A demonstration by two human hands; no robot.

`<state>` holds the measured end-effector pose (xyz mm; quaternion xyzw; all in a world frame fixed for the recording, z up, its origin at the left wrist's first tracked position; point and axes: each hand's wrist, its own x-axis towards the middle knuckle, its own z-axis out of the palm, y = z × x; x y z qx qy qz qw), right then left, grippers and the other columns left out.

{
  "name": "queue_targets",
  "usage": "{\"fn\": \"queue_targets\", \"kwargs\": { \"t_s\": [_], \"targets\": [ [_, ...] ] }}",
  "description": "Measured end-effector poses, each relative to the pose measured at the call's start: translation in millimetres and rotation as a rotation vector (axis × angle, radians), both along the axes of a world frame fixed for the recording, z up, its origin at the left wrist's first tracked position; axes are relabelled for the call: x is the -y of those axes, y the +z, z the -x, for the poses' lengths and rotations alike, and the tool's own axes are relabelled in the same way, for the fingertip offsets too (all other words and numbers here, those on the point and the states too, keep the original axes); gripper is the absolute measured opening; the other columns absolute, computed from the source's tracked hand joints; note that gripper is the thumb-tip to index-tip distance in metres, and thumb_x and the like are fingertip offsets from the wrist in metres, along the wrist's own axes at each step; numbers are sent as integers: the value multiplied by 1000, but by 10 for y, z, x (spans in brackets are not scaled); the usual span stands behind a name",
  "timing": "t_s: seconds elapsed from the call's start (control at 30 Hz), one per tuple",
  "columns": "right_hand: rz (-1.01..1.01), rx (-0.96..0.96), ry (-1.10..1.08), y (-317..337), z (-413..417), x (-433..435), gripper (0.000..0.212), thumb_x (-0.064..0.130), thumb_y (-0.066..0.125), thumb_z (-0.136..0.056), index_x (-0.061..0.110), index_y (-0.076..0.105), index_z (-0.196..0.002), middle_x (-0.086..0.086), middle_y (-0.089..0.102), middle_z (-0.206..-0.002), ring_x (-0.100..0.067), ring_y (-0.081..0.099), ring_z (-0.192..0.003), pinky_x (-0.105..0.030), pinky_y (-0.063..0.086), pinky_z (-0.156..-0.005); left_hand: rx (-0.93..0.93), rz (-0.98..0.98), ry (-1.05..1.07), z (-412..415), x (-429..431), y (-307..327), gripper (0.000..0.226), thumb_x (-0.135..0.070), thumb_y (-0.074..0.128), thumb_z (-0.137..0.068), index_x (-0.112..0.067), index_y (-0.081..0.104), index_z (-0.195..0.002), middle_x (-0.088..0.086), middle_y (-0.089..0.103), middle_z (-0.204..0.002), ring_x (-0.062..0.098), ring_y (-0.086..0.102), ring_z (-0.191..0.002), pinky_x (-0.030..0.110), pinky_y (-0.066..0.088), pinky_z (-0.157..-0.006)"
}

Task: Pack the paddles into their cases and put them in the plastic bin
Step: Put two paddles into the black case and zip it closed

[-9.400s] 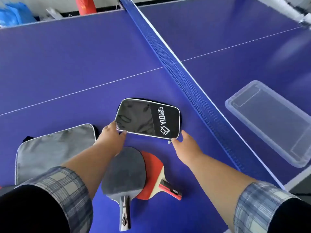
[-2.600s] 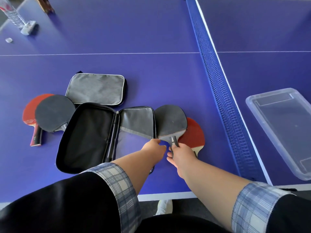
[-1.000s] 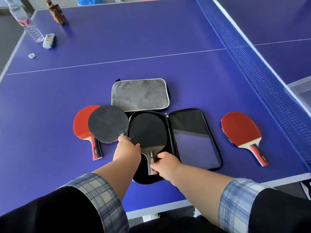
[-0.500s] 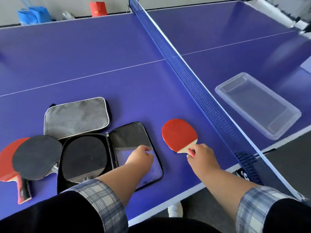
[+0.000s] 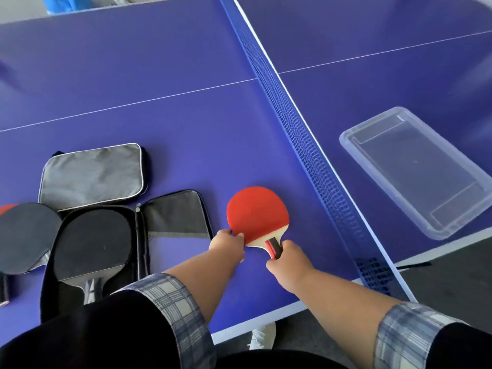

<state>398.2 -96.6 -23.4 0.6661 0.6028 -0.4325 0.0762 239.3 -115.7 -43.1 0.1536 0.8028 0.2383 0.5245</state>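
Observation:
A red paddle (image 5: 257, 213) is just right of the open black case (image 5: 173, 217). My right hand (image 5: 288, 258) grips its red-and-black handle. My left hand (image 5: 229, 242) pinches the lower left edge of its blade. A black-faced paddle (image 5: 93, 242) lies in the left half of the open case. A closed grey case (image 5: 91, 175) lies behind it. Two more paddles, a black-faced paddle (image 5: 25, 233) over a red-faced paddle (image 5: 6, 209), lie at the far left. The clear plastic bin (image 5: 418, 169) stands beyond the net on the right.
The blue net (image 5: 298, 134) runs diagonally between the cases and the bin. The table's near edge (image 5: 266, 318) is close below my hands, with grey floor past it. A blue bag (image 5: 69, 2) stands beyond the far end of the table.
My left hand has moved from the open case's right half to the red paddle's blade edge. My right hand now holds the handle.

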Motion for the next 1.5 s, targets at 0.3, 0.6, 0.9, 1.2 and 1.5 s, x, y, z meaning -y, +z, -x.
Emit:
{"fn": "queue_targets", "kwargs": {
  "t_s": [0.3, 0.6, 0.9, 1.2, 1.5],
  "targets": [
    [-38, -197, 56, 304, 651, 216, 20, 12, 56, -85, 13, 36, -87, -1, 35, -72, -18, 30, -59, -30, 30, -53, 18, -245, 484, 491, 270, 471, 30, -25, 64, -93, -20, 60, -123, 5, 72, -98, 20, 67, -59, 37, 63, -72],
    [109, -374, 185, 417, 1889, 975, 15, 33, 63, -90, 19, 57, -92, 1, 62, -74, -19, 60, -69, -34, 47, -68, -135, -311, 620, 1768, 1211, 601, 28, -20, 64, -93, -19, 66, -120, 0, 73, -95, 17, 68, -66, 40, 63, -77],
    [284, -419, 104, 344, 2765, 1599, 11, 20, 63, -92, 15, 66, -101, -24, 68, -109, -29, 67, -86, -57, 54, -89, -298, -208, 424, 2669, 1888, 531, 31, -25, 60, -93, -29, 67, -123, -10, 76, -98, 14, 72, -71, 30, 57, -69],
    [254, -366, 64, 195, 3085, 1773, 18, 23, 72, -85, 17, 69, -102, -5, 74, -97, -25, 70, -94, -48, 59, -87, -474, -117, 149, 3015, 1947, 357, 21, -24, 57, -94, -23, 70, -111, -5, 72, -98, 23, 67, -89, 30, 44, -71],
    [255, -365, 130, 239, 3074, 1760, 11, 14, 70, -87, 15, 71, -98, -11, 74, -97, -29, 72, -93, -48, 60, -86, -528, -50, 184, 2997, 1945, 346, 20, -19, 57, -95, -16, 72, -108, 4, 72, -100, 22, 57, -79, 28, 38, -69]
  ]
}}
